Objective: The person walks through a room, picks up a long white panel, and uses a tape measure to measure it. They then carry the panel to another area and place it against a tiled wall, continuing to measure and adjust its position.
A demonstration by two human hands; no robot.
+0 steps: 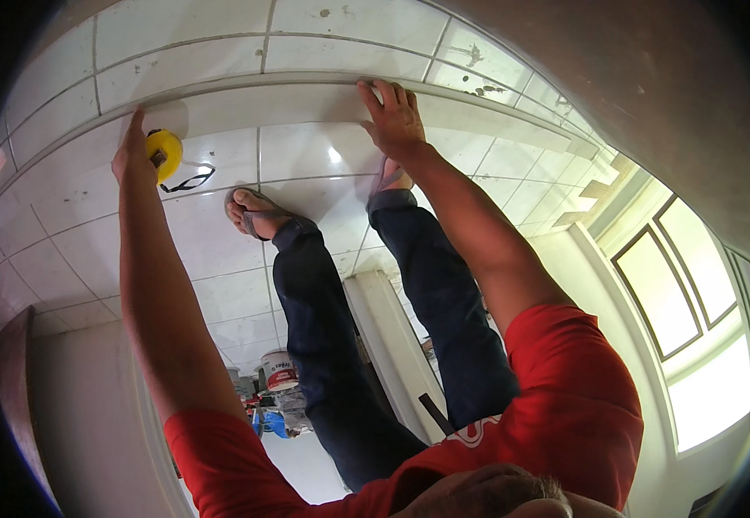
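Note:
A long pale strip (297, 104), perhaps a board or profile, runs across the tiled floor in front of me. My left hand (132, 154) is at its left part, one finger stretched toward the far edge. Against the palm of that hand is a round yellow tape measure (167, 152), its black wrist strap (192, 180) hanging loose; the fingers around it are mostly hidden. My right hand (395, 119) presses on the strip farther right, with fingers spread over its far edge and nothing held.
My sandalled feet (254, 211) stand on white floor tiles (220, 250) just behind the strip. Stained tiles (349, 56) lie beyond it. A white bucket (278, 371) and clutter are behind my legs. A bright window (664, 293) is at the right.

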